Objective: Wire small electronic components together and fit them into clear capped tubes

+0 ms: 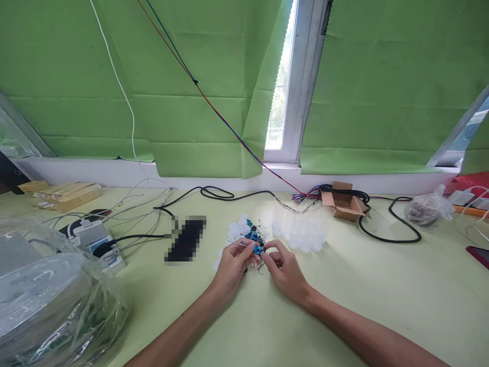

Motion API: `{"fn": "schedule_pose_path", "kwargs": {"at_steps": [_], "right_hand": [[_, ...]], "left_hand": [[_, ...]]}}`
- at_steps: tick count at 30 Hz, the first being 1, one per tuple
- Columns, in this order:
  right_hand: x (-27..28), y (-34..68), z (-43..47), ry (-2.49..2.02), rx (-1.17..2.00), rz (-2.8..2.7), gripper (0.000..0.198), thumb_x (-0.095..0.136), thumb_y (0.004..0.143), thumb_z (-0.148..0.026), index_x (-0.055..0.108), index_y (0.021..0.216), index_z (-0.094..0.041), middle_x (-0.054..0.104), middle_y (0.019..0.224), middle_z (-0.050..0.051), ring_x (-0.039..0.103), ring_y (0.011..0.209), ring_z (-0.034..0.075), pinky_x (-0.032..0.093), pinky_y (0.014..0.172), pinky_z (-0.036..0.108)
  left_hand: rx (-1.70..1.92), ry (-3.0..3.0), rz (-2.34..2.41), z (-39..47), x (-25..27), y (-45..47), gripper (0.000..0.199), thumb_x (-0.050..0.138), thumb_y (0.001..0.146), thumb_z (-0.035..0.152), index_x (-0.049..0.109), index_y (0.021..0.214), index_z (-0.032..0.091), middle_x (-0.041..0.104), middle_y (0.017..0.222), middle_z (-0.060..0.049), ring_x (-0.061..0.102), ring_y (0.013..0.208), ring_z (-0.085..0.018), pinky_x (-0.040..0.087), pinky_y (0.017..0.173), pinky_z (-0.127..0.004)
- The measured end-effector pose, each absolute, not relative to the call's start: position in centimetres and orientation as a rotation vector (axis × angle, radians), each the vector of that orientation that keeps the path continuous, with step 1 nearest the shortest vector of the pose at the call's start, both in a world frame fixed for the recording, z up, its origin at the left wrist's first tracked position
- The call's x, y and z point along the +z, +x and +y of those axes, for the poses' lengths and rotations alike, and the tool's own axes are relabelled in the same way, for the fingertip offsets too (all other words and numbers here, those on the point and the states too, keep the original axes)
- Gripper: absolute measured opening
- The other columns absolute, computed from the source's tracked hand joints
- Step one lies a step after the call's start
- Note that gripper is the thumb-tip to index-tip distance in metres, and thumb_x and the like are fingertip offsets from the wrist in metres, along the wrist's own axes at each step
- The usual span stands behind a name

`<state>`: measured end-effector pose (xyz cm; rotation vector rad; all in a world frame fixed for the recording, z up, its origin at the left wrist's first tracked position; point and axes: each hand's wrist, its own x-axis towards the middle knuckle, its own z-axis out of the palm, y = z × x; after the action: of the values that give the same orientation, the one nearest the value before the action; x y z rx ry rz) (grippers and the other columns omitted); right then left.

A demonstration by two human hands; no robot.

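Observation:
In the middle of the table, my left hand (234,262) closes its thumb and fingers on a small blue metal part (257,250). A thin metal pin or wire sticks out leftward above that hand's fingers. My right hand (284,267) is curled, its thumb and index finger pinching at the right side of the same blue part. Just beyond my hands lies a pile of small blue parts and bent metal pins (256,234). White plastic caps (237,228) lie to the left of the pile. Clear plastic tubes with whitish ends (303,237) stand or lie to its right.
A blurred-out black rectangle (187,239) lies left of the caps. Further left are a power strip (97,242) with cables and a large plastic-wrapped bundle (57,300). An opened cardboard box (346,204), a black cable (393,238) and a plastic bag (428,209) are at the right.

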<state>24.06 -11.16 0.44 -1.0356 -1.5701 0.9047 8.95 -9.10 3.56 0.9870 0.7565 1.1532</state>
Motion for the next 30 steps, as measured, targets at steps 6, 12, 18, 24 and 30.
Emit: {"fn": "schedule_pose_path", "kwargs": {"at_steps": [6, 12, 18, 24, 30], "right_hand": [[0.08, 24.17, -10.92, -1.054, 0.914, -1.574, 0.029, 0.045, 0.096, -0.044, 0.052, 0.085, -0.019, 0.033, 0.052, -0.009, 0.023, 0.048, 0.010, 0.018, 0.046, 0.025], [0.05, 24.11, -10.74, -1.094, 0.817, -1.584, 0.046, 0.037, 0.098, -0.047, 0.045, 0.063, -0.019, 0.038, 0.051, -0.005, 0.032, 0.049, 0.010, 0.026, 0.049, 0.025], [0.21, 24.10, -10.87, -1.128, 0.836, -1.518, 0.044, 0.037, 0.098, -0.049, 0.047, 0.067, -0.019, 0.036, 0.050, -0.006, 0.030, 0.048, 0.010, 0.024, 0.047, 0.025], [0.54, 23.98, -11.28, -1.041, 0.918, -1.553, 0.028, 0.049, 0.094, -0.046, 0.050, 0.100, -0.018, 0.033, 0.052, -0.011, 0.024, 0.048, 0.009, 0.019, 0.047, 0.024], [0.43, 24.05, -11.21, -1.040, 0.924, -1.569, 0.027, 0.048, 0.094, -0.045, 0.050, 0.097, -0.019, 0.031, 0.051, -0.011, 0.022, 0.049, 0.010, 0.017, 0.047, 0.024]], "left_hand": [[1.137, 1.067, 0.777, -9.33, 3.56, 8.87, 0.020, 0.075, 0.076, 0.034, 0.068, 0.077, 0.016, 0.059, 0.073, -0.001, 0.055, 0.064, -0.012, 0.046, 0.063, -0.025], [1.099, 1.104, 0.760, -9.67, 3.71, 9.08, 0.022, 0.074, 0.076, 0.036, 0.069, 0.078, 0.015, 0.061, 0.069, -0.002, 0.055, 0.061, -0.013, 0.047, 0.063, -0.027], [1.125, 1.045, 0.758, -9.51, 3.70, 9.11, 0.023, 0.077, 0.073, 0.035, 0.069, 0.077, 0.015, 0.061, 0.069, -0.001, 0.056, 0.061, -0.013, 0.046, 0.061, -0.026], [1.170, 0.938, 0.761, -9.28, 3.82, 8.90, 0.023, 0.080, 0.070, 0.033, 0.068, 0.075, 0.014, 0.061, 0.070, -0.001, 0.055, 0.062, -0.012, 0.046, 0.059, -0.024], [1.150, 0.958, 0.747, -9.48, 3.96, 8.94, 0.023, 0.079, 0.071, 0.034, 0.067, 0.074, 0.014, 0.060, 0.068, -0.001, 0.055, 0.062, -0.012, 0.046, 0.059, -0.024]]}}
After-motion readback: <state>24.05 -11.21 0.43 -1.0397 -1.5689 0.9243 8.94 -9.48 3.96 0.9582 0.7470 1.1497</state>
